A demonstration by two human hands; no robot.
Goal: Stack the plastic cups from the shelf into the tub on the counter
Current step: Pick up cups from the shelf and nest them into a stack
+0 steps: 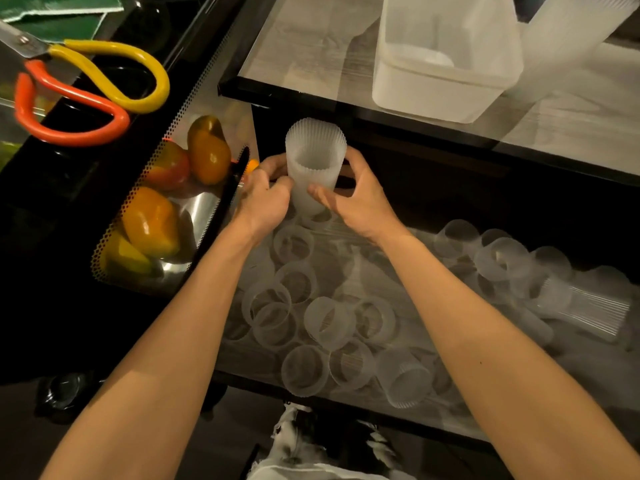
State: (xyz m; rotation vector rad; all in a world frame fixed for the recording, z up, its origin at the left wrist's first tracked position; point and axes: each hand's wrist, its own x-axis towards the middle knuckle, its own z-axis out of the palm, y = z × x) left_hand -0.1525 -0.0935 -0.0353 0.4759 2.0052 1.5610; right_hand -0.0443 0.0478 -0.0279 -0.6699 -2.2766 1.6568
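fingers (281, 183): the left hand (265, 199) has them curled round the left side of a ribbed cup (315, 157). The right hand (356, 202) wraps the other side, thumb in front. So both hands are gripping it.
ribbed cup: upright, held just above the back of the shelf (367, 271), below the bench (304, 53) edge
tub (443, 74): up on the bench, well apart from the held one
loose cups (304, 370): loads on the shelf, some upright, some tipped over
off to the left: scissors (86, 91), plus peppers (152, 220) in a mesh tray (145, 178)
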